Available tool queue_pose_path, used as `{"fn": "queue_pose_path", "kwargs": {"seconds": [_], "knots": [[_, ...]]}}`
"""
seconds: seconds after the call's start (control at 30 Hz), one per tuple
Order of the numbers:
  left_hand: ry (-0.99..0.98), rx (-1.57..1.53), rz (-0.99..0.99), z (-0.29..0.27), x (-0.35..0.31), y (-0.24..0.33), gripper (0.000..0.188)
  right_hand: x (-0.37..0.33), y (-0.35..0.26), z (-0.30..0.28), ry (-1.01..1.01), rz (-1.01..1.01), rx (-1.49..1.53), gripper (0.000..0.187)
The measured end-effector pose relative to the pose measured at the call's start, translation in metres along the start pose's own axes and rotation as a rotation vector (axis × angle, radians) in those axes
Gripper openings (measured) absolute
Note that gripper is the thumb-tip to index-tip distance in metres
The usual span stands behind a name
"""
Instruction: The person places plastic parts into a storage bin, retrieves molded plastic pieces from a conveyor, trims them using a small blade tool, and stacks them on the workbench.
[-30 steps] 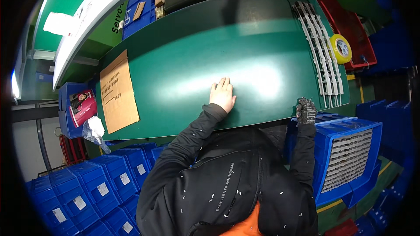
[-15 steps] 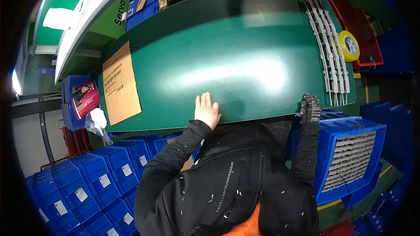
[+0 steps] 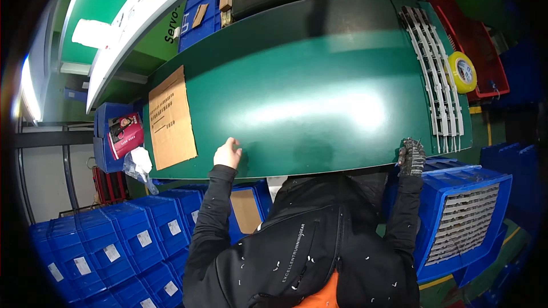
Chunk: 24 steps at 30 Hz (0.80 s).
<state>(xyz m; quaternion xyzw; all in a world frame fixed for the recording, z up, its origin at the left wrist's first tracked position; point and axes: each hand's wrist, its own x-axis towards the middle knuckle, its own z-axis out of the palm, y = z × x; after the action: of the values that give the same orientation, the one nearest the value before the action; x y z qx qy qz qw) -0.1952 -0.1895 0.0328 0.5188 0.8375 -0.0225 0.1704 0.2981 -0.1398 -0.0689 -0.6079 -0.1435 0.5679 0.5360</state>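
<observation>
Bare and loosely bent, my left hand [image 3: 227,155] is over the near edge of the green worktable [image 3: 274,91], thumb apart from the fingers and nothing in it. A flat piece of brown cardboard [image 3: 172,120] with dark print lies to its left. My right hand [image 3: 412,157] wears a grey striped glove at the table's near right edge. Its fingers are curled in, and whatever they may hold is hidden. Just beyond that hand, several long pale slotted strips [image 3: 436,82] lie side by side along the table's right end.
A roll of yellow tape [image 3: 462,72] sits beside the strips, near a red crate [image 3: 476,45]. Blue bins [image 3: 123,231] are stacked at the lower left. At the right, a blue crate [image 3: 499,194] holds more pale strips. A blue box [image 3: 103,137] stands off the table's left end.
My left hand has moved left along the table's near edge, and its spread fingers have bent. The right hand stays by the right edge. The whole view has shifted slightly.
</observation>
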Motion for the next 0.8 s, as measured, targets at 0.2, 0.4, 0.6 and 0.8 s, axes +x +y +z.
{"fn": "queue_pose_path", "kwargs": {"seconds": [0.2,0.4,0.6,0.8], "knots": [[0.202,-0.129,0.379,-0.011,0.112,0.08,0.021,-0.004,0.005,0.021,0.029,0.12,0.123,0.015],[0.532,-0.033,0.593,-0.032,0.307,0.14,0.036,0.013,-0.016,0.041,0.107,0.107,0.126,0.007],[0.599,0.084,0.448,-0.059,0.472,0.186,0.042,0.042,-0.012,0.051,0.166,0.022,0.012,0.012],[0.436,0.097,0.263,-0.07,0.535,0.255,0.05,0.064,-0.004,0.035,0.005,0.025,0.337,0.015]]}}
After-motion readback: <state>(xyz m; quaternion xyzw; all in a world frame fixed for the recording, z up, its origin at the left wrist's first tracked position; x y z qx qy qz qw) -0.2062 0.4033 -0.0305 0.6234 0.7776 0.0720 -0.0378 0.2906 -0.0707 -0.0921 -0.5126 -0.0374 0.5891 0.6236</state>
